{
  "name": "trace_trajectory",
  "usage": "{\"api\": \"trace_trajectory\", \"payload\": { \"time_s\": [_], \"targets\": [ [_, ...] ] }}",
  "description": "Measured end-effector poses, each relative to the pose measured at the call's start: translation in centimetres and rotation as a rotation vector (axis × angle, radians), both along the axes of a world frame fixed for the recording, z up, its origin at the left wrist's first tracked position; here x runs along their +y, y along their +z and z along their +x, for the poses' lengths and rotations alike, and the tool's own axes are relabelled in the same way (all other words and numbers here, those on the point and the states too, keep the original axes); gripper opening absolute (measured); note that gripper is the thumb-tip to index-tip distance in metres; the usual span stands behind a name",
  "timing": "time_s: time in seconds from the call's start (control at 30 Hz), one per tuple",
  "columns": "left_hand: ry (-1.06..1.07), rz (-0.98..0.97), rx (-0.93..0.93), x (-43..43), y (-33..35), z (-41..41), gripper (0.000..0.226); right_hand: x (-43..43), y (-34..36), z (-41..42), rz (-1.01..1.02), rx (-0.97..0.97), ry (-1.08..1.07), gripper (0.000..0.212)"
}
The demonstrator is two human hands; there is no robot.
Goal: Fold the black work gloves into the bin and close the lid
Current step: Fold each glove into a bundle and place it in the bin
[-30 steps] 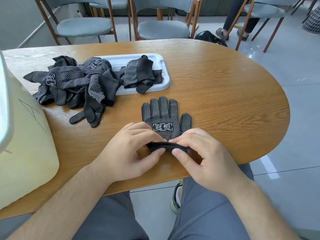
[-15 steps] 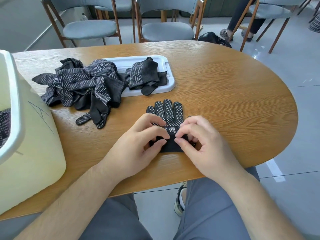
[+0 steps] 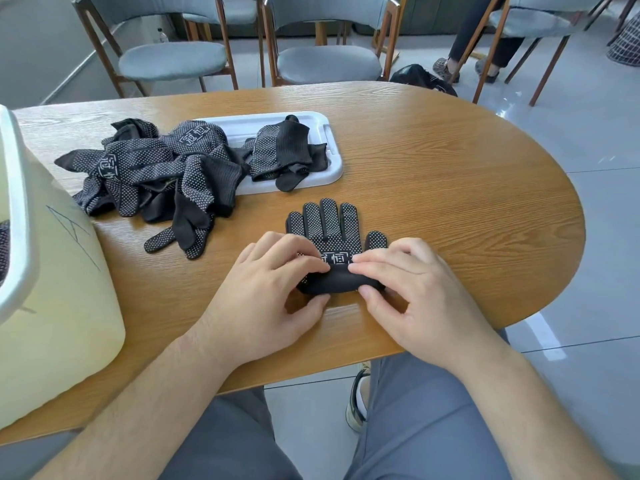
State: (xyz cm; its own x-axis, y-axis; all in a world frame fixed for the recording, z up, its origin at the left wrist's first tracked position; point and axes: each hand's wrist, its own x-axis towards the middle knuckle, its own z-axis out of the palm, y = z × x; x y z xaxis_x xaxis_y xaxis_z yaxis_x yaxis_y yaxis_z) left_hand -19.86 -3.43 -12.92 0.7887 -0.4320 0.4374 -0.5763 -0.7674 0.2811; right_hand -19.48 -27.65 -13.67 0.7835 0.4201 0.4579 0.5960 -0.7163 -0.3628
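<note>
A black dotted work glove [image 3: 332, 225] lies palm up on the wooden table [image 3: 450, 188], fingers pointing away from me. Its cuff end is rolled up into a thick fold [image 3: 329, 283]. My left hand [image 3: 270, 292] pinches the left side of that roll between thumb and fingers. My right hand [image 3: 412, 289] pinches the right side the same way. A pale yellow bin [image 3: 52, 306] with a white rim stands at the left table edge, open at the top; a dotted glove shows inside it.
A heap of black gloves [image 3: 156, 174] lies left of centre. Behind it a white tray [image 3: 329, 140] holds another glove [image 3: 287, 150]. Chairs [image 3: 173, 60] stand beyond the table, and a seated person's legs [image 3: 485, 46] show at the back right.
The cuff fold has been rolled farther up over the palm, and both hands have moved with it toward the glove's fingers. The view has shifted slightly, showing more of the bin.
</note>
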Motion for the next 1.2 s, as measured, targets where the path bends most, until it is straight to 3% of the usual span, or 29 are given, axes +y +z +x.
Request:
{"api": "trace_trajectory", "payload": {
  "time_s": [0.23,0.4,0.57,0.63,0.73,0.87,1.07,1.2],
  "targets": [
    [-0.024,-0.188,0.067,0.1,0.4,0.1,0.021,0.8,0.9,-0.6,0.232,0.16,-0.024,0.028],
    [0.039,-0.267,0.126,-0.2,0.6,0.5,0.021,1.2,0.9,0.4,0.223,0.205,-0.07,0.019],
    [0.009,-0.137,-0.005,-0.3,0.5,2.7,0.015,1.4,0.1,1.3,0.173,0.109,-0.144,0.015],
    [-0.007,-0.047,-0.08,-0.2,0.3,3.2,0.023,1.3,0.0,1.6,0.138,0.038,-0.148,0.015],
    [-0.007,0.033,-0.037,0.4,0.4,2.8,0.044,0.8,0.2,1.6,0.117,-0.021,-0.08,0.018],
    [0.0,0.15,0.035,0.9,0.6,2.9,0.061,-0.1,0.2,1.4,0.039,0.078,-0.017,0.042],
    [-0.024,0.073,0.069,0.6,0.8,3.1,0.047,0.0,0.7,1.8,0.106,0.152,-0.01,0.032],
    [-0.071,0.008,0.137,0.7,1.3,2.6,0.045,-0.9,2.5,1.4,0.176,0.448,-0.021,0.034]
  ]
}}
